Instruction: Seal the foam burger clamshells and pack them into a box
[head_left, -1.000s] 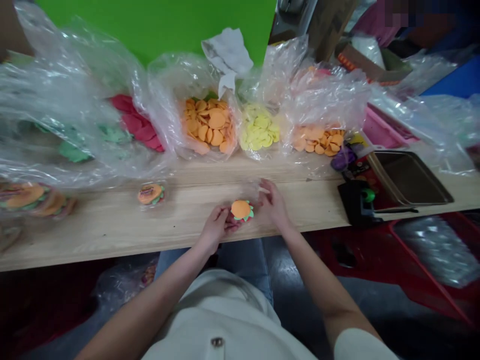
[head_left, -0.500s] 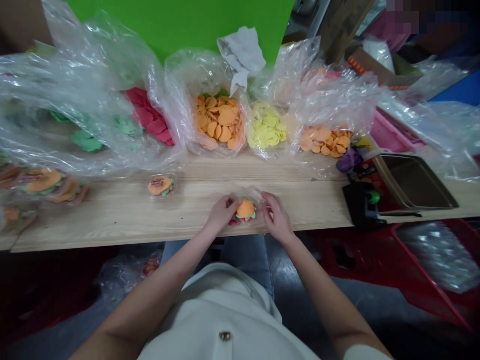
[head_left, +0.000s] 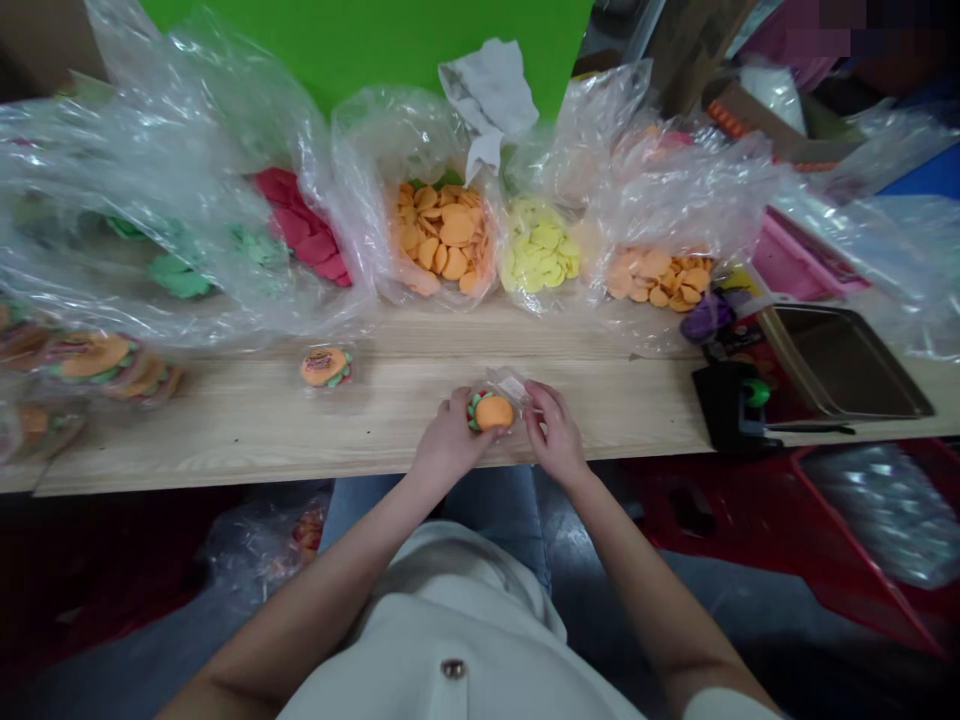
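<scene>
Small round stack of orange and green foam-like discs [head_left: 491, 411], burger-shaped, sits near the front edge of the table, between both hands. Looks light and soft; a hard pinch would probably squash it and the layers could slide, so best held by the rim, not the top disc. Left hand [head_left: 450, 438] is pressed to its left side, apparently gripping it. Right hand [head_left: 553, 432] is just beside it, fingertips [head_left: 534, 398] at a thin clear plastic wrapper [head_left: 508, 387], likely slippery. Can't tell if that's a pinch. Hands are close, with the stack between them.

Pale wooden table [head_left: 225, 425] underneath. To the left, a matching wrapped stack [head_left: 326, 367], and more at the far left [head_left: 94, 357]. Behind, clear bag of orange discs [head_left: 442, 235], clear bag of yellow discs [head_left: 538, 258]. Far right, dark rectangular tray [head_left: 844, 362].
</scene>
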